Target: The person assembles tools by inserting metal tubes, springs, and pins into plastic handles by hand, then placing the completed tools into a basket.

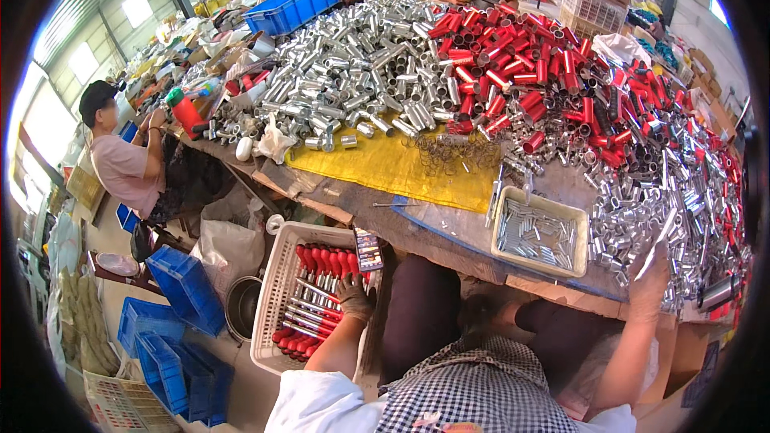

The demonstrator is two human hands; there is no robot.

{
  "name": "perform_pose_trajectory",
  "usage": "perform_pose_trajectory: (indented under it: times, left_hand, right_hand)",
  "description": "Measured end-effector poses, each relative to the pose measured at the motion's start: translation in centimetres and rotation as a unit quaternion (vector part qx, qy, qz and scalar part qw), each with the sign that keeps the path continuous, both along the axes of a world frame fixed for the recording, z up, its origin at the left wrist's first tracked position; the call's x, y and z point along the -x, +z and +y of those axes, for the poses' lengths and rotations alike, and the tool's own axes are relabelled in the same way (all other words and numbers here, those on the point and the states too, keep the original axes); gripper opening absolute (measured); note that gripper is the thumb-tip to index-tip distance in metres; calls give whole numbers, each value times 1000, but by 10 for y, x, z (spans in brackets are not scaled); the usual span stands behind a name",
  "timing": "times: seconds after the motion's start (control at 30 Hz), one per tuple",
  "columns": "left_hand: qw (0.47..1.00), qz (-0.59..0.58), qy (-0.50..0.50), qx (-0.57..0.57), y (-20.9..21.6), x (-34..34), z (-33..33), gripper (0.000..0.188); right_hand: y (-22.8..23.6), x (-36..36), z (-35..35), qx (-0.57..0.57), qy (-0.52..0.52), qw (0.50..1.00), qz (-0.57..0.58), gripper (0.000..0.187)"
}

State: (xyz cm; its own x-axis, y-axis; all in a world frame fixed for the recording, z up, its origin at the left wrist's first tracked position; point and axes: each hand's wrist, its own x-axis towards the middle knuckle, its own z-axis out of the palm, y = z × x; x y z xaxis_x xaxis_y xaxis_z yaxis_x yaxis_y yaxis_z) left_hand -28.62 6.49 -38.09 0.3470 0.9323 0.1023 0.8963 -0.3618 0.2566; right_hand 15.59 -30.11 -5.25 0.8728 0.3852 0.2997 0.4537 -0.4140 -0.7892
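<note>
My left hand, in a grey glove, rests at the right side of a white plastic basket, fingers spread over the tools inside. Those red-handled tools with silver shafts lie in rows, handles at both ends of the basket. A phone stands at the basket's upper right corner. My right hand, also gloved, is at the table's right edge, closed around a long silvery piece; its exact kind is unclear. Loose short silver metal parts are heaped beside it.
A cream tray of small metal pins sits on the table. Behind are piles of silver tubes and red tubes, beside yellow cloth. Blue bins stand on the floor at left. Other people work around the table.
</note>
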Motion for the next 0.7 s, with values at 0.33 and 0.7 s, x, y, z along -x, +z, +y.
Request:
perform_pose_trajectory:
  times: [0.33, 0.7]
  left_hand:
    - [998, -59, -4, 35, 10, -6, 4, 61]
    - [995, 41, 27, 89, 34, -48, 55, 95]
  right_hand:
    - [26, 76, -2, 43, 83, 973, 209, 43]
    - [-3, 89, 7, -67, 137, 984, 89, 55]
